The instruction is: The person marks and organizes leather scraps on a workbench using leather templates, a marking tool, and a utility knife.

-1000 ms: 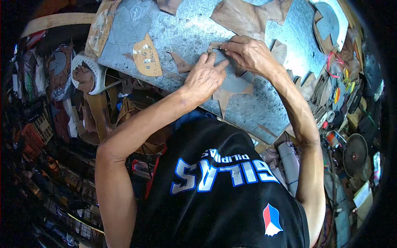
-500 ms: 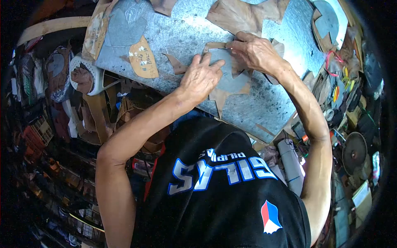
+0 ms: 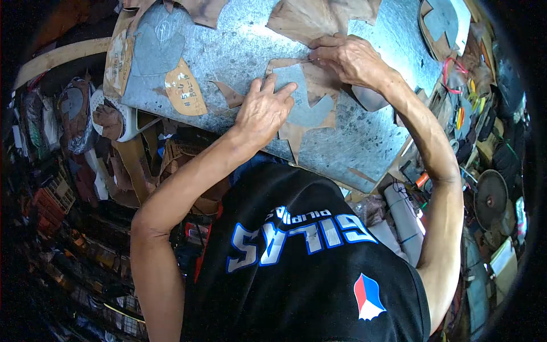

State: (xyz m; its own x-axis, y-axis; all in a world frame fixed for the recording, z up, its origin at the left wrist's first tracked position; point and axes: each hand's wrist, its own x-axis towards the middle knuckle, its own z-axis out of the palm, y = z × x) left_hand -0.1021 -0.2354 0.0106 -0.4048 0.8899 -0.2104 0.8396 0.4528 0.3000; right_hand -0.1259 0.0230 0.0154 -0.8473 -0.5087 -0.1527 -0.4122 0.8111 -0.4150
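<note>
My left hand (image 3: 266,108) lies on a grey pattern piece (image 3: 310,114), fingers apart and tips pressing its left side. Under the pattern is a brown leather piece (image 3: 319,80), whose uneven edges stick out around it. My right hand (image 3: 350,61) is at the leather's upper right edge, its fingers bent and pressed together. What they pinch, if anything, is hidden. A grey rounded piece (image 3: 370,98) shows below the right wrist. To the left of my left hand lies a small pointed leather scrap (image 3: 227,94).
The metal-topped table (image 3: 228,51) also carries a larger leather piece (image 3: 313,23), a tan pattern with handwriting (image 3: 185,91) and a grey pattern (image 3: 156,51). A white stool (image 3: 128,128) stands at the left. Tools and a round dark disc (image 3: 490,199) are at the right.
My right hand has moved slightly up and left, away from the pattern. The leather flap that was by its fingers now lies flat. The whole view has shifted a little.
</note>
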